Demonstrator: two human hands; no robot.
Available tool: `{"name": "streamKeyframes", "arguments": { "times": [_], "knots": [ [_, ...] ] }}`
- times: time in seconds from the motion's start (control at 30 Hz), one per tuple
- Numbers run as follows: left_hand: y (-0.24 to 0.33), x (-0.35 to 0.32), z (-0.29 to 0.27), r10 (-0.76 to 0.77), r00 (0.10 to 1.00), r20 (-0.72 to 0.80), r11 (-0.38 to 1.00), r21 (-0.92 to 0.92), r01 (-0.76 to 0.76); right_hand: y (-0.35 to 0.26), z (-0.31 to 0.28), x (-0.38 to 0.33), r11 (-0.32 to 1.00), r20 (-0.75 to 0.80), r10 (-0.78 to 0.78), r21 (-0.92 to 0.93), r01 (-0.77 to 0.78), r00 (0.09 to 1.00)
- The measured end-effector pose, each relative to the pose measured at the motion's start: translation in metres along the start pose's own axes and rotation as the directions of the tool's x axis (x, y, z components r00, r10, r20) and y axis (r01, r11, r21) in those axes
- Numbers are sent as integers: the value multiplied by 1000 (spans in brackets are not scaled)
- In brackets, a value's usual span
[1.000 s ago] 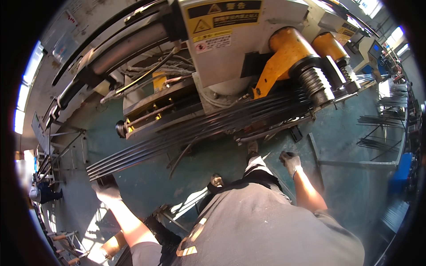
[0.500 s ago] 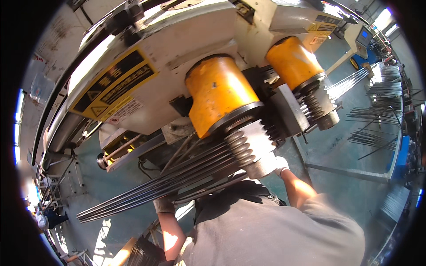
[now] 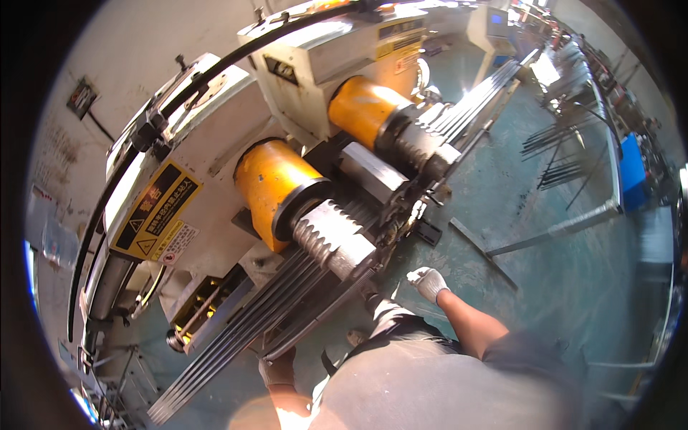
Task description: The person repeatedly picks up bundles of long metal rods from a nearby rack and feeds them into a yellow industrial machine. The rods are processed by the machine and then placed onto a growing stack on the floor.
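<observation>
Left hand [image 3: 278, 369] in a grey work glove sat low in the view, right under the near end of the bundle of long dark steel bars [image 3: 236, 344], apparently closed around or pressed against the underside of the bundle; exact finger grip hidden by the bars, so can't tell how tight. Right hand [image 3: 428, 282] in a white glove hung free over the teal-painted concrete floor [image 3: 502, 215], fingers loosely curled, holding nothing, well apart from the bars and just beside the machine's lower edge.

The bar bundle ran diagonally from lower left up toward upper right, passing under the near ribbed grey steel roller [image 3: 335, 236] fixed to the near yellow cylindrical housing [image 3: 271, 183], then on past the far ribbed roller [image 3: 416, 140] on the second yellow housing [image 3: 360, 107]. Both housings were mounted on the cream-white metal machine body [image 3: 215, 136], which carried a yellow and black warning label [image 3: 154, 208]. More loose bars [image 3: 559, 154] lay on the floor at right, near a grey angled metal rail [image 3: 552, 229].

Judged step: lining up or steadying the bundle at the rollers, mid-task, bars already seated in the grooves. Next move would call for the free hand coming onto the bundle too, keeping gloved fingers clear of the roller grooves, and keeping the bars level so none slips out of its groove
</observation>
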State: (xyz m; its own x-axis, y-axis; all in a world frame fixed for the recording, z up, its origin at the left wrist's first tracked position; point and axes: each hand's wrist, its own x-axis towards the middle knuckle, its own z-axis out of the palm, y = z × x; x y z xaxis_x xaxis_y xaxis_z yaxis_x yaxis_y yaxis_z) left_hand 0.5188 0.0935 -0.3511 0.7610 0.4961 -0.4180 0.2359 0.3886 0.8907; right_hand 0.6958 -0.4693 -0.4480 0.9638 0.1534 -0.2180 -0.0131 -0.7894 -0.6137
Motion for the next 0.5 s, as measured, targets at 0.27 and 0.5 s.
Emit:
{"name": "streamKeyframes", "arguments": {
  "times": [0.27, 0.5],
  "knots": [
    [45, -15, 4, 10, 989, -146, 959, -279, -51, -239, -192, -43, 872, -217, 174, 488, -48, 960],
    [165, -46, 69, 321, 909, -266, 895, -230, -383, -288, -222, 23, 759, -560, 72, 567, 319, 825]
  ]
}}
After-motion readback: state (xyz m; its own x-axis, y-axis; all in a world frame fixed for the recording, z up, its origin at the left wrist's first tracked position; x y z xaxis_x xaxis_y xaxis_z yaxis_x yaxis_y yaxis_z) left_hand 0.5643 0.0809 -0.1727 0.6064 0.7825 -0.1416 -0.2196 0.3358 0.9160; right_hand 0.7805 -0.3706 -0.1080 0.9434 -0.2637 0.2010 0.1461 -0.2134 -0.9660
